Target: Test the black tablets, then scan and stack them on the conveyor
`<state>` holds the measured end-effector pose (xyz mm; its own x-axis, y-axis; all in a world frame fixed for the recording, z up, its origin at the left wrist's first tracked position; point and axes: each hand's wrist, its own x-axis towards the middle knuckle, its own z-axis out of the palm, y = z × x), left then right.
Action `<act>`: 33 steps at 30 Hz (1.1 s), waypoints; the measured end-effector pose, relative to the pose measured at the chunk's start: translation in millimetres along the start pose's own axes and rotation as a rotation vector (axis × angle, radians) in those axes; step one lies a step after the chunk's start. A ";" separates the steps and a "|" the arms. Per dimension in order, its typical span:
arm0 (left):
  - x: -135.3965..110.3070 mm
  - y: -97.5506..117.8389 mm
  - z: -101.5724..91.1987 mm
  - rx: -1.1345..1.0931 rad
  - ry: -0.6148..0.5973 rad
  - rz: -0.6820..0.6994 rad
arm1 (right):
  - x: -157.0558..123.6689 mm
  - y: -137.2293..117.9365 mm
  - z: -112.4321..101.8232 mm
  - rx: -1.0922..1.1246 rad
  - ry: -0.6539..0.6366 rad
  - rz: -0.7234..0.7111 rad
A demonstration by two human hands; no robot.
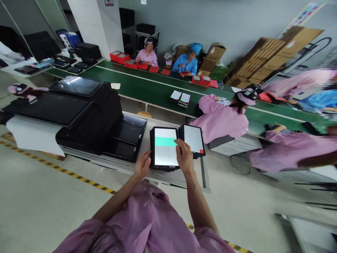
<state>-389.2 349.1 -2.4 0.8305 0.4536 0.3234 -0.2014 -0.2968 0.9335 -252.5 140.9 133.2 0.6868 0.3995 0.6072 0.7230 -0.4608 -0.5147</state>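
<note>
A tablet lies screen-up on top of a stack in front of me. Its lit screen is white with a turquoise band across the upper part. My right hand is over its right edge, index finger reaching onto the screen at the band's end, the other fingers loosely bent and holding nothing. Beside the tablet's lower left edge is my left hand, fingers apart and not gripping; whether they touch the edge I cannot tell. Another tablet with a pale screen and a red mark tops a second stack just to the right.
Dark tablets lie left on the cart, beside tall black stacks. Beyond runs a green conveyor carrying two lit tablets and red trays. A co-worker in pink sits close on the right; others sit along the line.
</note>
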 end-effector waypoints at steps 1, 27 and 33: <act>3.8 6.1 1.2 -0.009 0.028 -0.035 | 3.7 2.5 0.8 -0.003 -0.011 -0.013; 75.3 41.3 28.7 -0.008 0.166 -0.297 | 0.3 17.0 -2.2 -0.078 -0.149 -0.189; 73.2 42.5 33.4 0.015 0.192 -0.300 | -7.1 -6.6 3.2 -0.004 -0.357 -0.321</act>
<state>-319.6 341.7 55.7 0.7382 0.6720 0.0601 0.0453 -0.1382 0.9894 -261.9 143.7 130.3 0.4121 0.7687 0.4891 0.9028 -0.2723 -0.3328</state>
